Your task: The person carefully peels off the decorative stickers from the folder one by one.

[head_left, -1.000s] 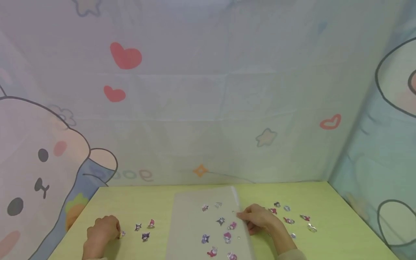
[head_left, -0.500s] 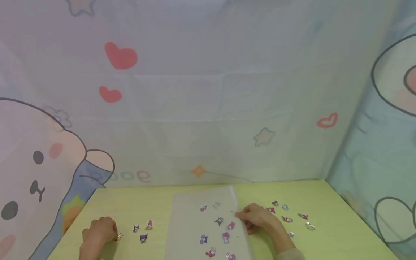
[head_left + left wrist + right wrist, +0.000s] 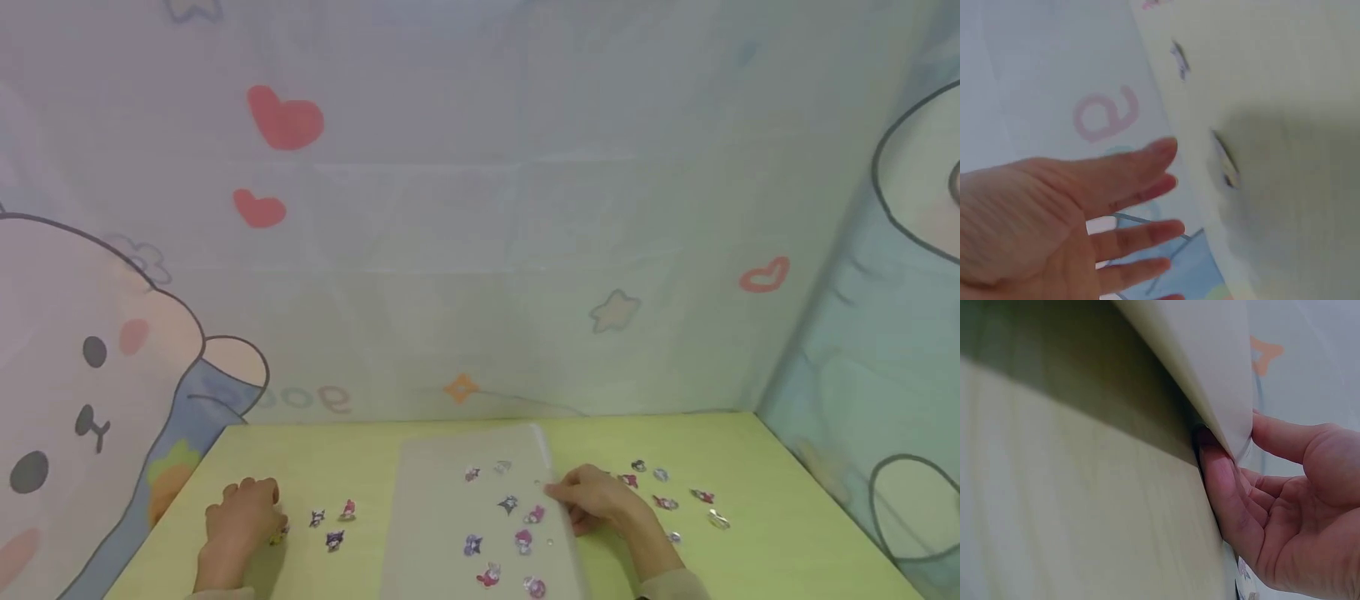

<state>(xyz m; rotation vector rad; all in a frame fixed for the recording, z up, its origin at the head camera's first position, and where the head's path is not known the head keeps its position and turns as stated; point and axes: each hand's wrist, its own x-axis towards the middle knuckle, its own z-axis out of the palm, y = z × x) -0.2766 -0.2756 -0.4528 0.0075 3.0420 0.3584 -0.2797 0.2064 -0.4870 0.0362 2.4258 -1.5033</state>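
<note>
My left hand is over the left side of the yellow table. In the left wrist view its fingers are fairly straight and hold nothing. A small yellowish cartoon sticker lies beside the fingertips, apart from them; its edge shows in the left wrist view. My right hand pinches the right edge of a white sheet or booklet. In the right wrist view the thumb is on one face of the raised white edge, with curled fingers on the other. Several pink and purple character stickers lie on the sheet.
Right of the left hand lie three stickers, among them a purple one and a pink one. Several more, such as a red one, are scattered beyond the right hand. A printed cloth hangs behind the table.
My left hand has drawn back from the yellowish sticker, moving slightly up and away, and the sticker stays on the table. My right hand keeps its pinch on the white edge.
</note>
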